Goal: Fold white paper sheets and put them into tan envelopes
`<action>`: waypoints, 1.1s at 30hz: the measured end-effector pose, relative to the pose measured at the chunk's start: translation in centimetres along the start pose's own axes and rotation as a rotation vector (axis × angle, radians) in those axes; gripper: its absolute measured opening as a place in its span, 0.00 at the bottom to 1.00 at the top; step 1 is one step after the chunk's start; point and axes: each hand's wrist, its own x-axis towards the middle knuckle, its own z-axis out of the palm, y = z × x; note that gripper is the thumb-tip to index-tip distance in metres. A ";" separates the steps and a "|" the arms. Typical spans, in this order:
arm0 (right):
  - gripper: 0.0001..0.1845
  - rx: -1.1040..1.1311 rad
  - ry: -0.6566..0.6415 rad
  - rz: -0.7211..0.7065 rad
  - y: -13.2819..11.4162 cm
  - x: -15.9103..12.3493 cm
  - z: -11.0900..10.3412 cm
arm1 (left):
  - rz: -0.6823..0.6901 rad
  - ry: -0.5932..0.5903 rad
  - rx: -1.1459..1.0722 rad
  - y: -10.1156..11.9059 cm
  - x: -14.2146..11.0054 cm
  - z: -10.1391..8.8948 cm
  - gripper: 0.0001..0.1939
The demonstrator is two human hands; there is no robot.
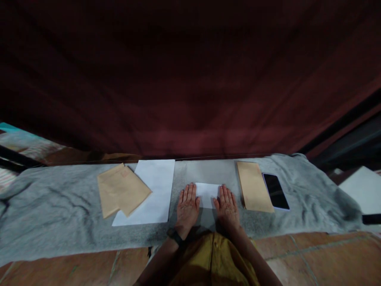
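A small white sheet of paper (207,194), seemingly folded, lies flat in front of me on a grey board (212,170). On its left end rests my left hand (188,206), palm down with the fingers stretched out. My right hand (227,205) lies flat in the same way over the right end. The middle of the paper shows between the two thumbs; its ends are partly hidden under the fingers. To the left is a larger stack of white paper (159,190). Two brown envelopes (123,188) overlap its left side.
Right of my hands lies a stack of brown envelopes (255,186), with a phone (276,191) beside it. A grey cloth (59,206) covers the long surface. Behind it hangs a dark red curtain (190,99). A white object (361,188) stands at the far right, above the tiled floor (333,254).
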 end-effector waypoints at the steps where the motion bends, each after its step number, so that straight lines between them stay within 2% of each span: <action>1: 0.35 -0.001 0.000 -0.002 0.0 0.0 0.0 | -0.003 -0.003 0.001 0.0 0.0 0.0 0.29; 7: 0.35 0.021 0.008 0.021 -0.1 0.0 0.1 | 0.001 0.034 -0.019 0.4 0.0 -0.1 0.30; 13: 0.35 -0.017 -0.018 0.021 0.0 0.0 0.3 | 0.192 -0.005 -0.088 2.4 0.4 -0.1 0.30; 17: 0.35 -0.021 -0.023 0.012 0.0 -0.1 0.2 | 0.235 -0.047 -0.080 3.1 0.7 0.2 0.29; 27: 0.35 -0.013 -0.009 0.025 0.0 0.0 0.1 | 0.112 -0.023 -0.036 0.9 0.3 0.1 0.29; 33: 0.34 -0.021 -0.016 0.041 -0.2 0.1 -0.1 | 0.079 0.038 -0.019 -0.3 -0.4 -0.5 0.29</action>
